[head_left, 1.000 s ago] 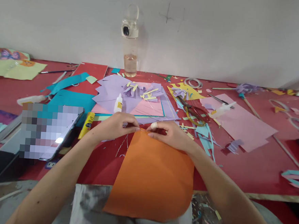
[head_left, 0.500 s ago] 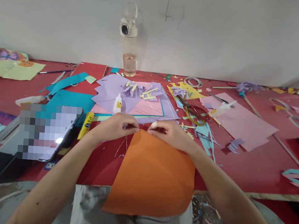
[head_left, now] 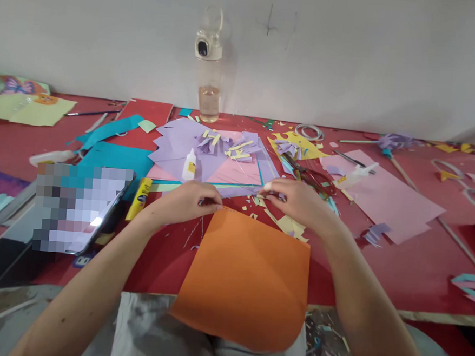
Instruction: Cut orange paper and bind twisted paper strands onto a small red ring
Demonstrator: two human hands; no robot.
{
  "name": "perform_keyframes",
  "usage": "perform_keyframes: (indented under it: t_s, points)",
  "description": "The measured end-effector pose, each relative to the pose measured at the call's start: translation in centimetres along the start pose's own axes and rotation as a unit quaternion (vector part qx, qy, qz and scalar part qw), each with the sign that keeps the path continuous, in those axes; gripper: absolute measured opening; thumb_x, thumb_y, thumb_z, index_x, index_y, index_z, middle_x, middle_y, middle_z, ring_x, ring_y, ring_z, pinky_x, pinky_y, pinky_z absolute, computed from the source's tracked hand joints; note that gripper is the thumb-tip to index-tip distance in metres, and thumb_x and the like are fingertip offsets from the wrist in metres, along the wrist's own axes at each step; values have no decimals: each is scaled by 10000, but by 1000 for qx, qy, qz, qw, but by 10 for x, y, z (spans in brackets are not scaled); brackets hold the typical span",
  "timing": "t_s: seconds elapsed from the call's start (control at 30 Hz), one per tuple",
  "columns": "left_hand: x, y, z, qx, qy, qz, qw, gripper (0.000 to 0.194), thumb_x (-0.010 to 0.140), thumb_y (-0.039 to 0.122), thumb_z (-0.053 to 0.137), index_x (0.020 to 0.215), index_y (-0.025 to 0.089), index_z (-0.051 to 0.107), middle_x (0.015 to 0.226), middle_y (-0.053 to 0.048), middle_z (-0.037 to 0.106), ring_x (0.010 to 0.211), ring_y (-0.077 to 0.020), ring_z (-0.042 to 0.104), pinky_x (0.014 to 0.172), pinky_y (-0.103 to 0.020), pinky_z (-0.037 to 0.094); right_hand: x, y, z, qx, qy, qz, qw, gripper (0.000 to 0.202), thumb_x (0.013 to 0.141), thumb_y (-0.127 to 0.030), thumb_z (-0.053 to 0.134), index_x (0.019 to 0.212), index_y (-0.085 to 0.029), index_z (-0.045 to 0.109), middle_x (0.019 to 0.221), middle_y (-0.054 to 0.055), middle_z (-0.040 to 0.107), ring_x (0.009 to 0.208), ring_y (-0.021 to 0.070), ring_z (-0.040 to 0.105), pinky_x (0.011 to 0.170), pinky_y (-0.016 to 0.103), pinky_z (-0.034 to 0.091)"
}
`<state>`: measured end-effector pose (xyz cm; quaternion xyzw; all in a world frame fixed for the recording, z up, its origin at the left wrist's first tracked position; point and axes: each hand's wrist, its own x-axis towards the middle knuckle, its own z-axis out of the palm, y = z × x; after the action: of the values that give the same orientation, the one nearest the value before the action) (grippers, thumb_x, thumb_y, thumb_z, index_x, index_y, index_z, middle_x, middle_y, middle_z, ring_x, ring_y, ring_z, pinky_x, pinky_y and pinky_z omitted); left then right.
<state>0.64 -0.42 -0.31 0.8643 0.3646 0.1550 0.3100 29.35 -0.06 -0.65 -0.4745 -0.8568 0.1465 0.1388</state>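
My left hand (head_left: pixel 190 202), centre of frame: reaching in from lower left, thumb and finger pinching the top-left corner of the orange paper (head_left: pixel 246 279). Paper, lower centre: spreading down and right from that nearer hand, overhanging the tabletop (head_left: pixel 153 270). My right hand (head_left: pixel 296 204), right of centre: off the paper, fingers curled beside yellow scraps (head_left: pixel 291 226); grip, cannot tell.

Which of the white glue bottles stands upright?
The middle glue bottle, just beyond the left hand. The other two lie down: the left bottle by the teal paper, the right bottle on the pink sheet.
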Motion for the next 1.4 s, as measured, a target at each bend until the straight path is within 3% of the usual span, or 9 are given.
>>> perform_keyframes:
  t_s: [0.2,0.3,0.47,0.6,0.8,1.03,1.17,1.33,1.4]
  points:
    - [-1,-3,2,1,1,3,1000,122,903,185,566,848,166,673,874,-19,708,798,-136,624,721,-232,429,1,-8,5,-100,35,-18,994,127,920,-295,612,966,-217,702,1005,36,695,917,188,658,690,276,447]
    - [-1,-4,1,3,1,-1,1000,125,908,200,563,859,168,673,886,-19,709,805,-137,622,725,-236,429,1,-11,10,-149,22,-20,988,119,921,-291,619,940,-205,698,951,34,668,854,174,647,619,272,416]
    - [-1,-2,0,8,-4,-15,1000,140,914,225,558,861,172,677,891,-18,711,816,-143,624,725,-239,431,1,-10,11,-225,54,-18,973,158,943,-269,580,838,-179,657,902,57,641,873,202,627,594,294,407]
    - [0,-2,0,6,-2,-17,1000,142,908,217,549,865,175,677,897,-19,715,816,-146,631,727,-239,439,4,-9,12,-194,84,-42,976,175,976,-278,518,908,-175,643,945,92,650,914,231,619,683,325,468]
    - [0,-2,1,12,-3,-21,1000,149,903,215,549,849,176,683,888,-20,718,796,-146,638,709,-228,444,9,-13,15,-50,194,-58,978,144,990,-273,479,978,-216,611,965,92,681,976,255,608,864,407,485]
    - [2,-5,3,65,-10,1,998,155,898,181,545,867,169,696,894,-33,725,793,-154,642,720,-235,441,1,-11,11,43,377,-101,920,185,947,-217,531,926,-312,688,965,50,706,981,256,637,891,457,493]
    - [2,-7,3,86,-20,12,996,181,915,201,525,875,167,699,915,-41,727,812,-165,644,733,-249,442,-3,-9,11,48,468,-44,881,193,953,-305,517,909,-321,704,990,64,692,987,295,654,879,516,500]
    - [1,-8,3,92,-26,10,995,185,910,204,526,870,168,703,903,-46,731,821,-175,650,749,-263,443,4,-8,7,155,612,-27,775,250,973,-266,449,1085,-311,668,1052,88,649,1018,308,646,879,523,489]
    - [1,-7,2,91,-24,8,996,182,907,201,527,871,167,703,905,-47,732,819,-173,650,747,-262,444,7,-6,5,197,599,5,776,353,978,-259,379,1264,-298,580,1156,123,626,1065,321,629,867,522,491]
